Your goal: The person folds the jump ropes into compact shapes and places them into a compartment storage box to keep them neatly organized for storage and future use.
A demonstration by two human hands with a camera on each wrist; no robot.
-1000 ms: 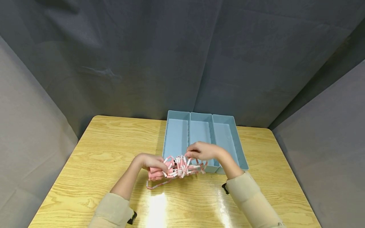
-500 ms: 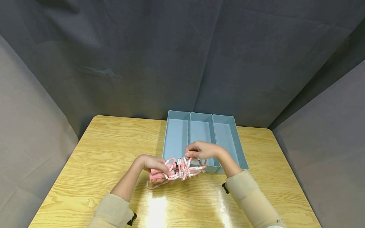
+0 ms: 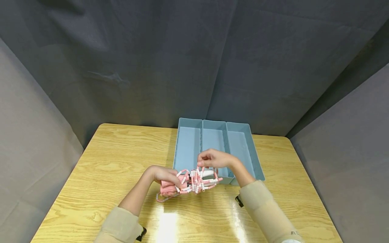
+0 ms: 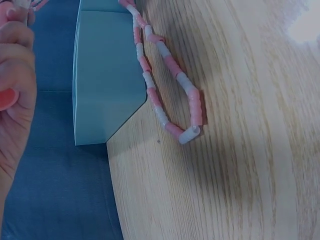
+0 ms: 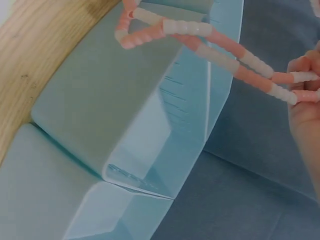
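Observation:
A beaded jump rope [image 3: 196, 182] with pink and white beads is wound in a bundle around its handles. My left hand [image 3: 164, 174] grips the pink handle ends [image 3: 166, 189] in the head view; a white part of a handle [image 3: 208, 173] shows at the right. My right hand [image 3: 214, 158] pinches a strand just above the bundle, thumb against fingers. From the right wrist view, beaded strands [image 5: 225, 42] run taut to that hand's fingers [image 5: 305, 65]. A loose loop of beads [image 4: 172, 65] hangs over the table in the left wrist view.
Three light blue trays [image 3: 240, 126] stand side by side behind the hands, their front ends partly hidden by the right hand and the rope. The wooden table [image 3: 121, 152] extends on both sides. Dark curtains [image 3: 152, 67] rise behind it.
The right hand has risen slightly with the pinched strand. The bundle has turned a little in the left hand's grip, and the white handle part shows more clearly now.

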